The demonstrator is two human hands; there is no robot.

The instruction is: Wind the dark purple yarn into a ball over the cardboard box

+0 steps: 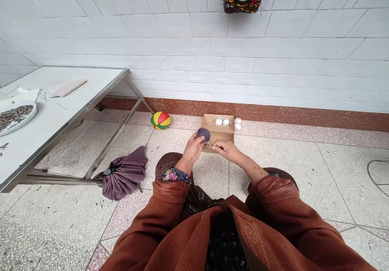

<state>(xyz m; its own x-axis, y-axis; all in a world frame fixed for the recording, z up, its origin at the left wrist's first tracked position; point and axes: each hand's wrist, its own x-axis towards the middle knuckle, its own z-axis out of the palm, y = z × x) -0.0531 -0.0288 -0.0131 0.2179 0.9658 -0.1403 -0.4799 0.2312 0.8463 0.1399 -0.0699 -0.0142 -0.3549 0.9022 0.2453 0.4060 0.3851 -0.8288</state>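
Observation:
My left hand is closed around a dark purple-grey ball of yarn, its thumb on the near side. To its right, my right hand pinches a strand of the same dark yarn that runs from the ball. Both hands are above the near edge of an open cardboard box on the floor. Inside the box, at the back, lie two small white balls of yarn with a loose white strand.
More white balls sit right of the box. A striped ball lies left by the wall. A table with a plate stands left, a folded purple umbrella below its edge. A black basket hangs on the wall.

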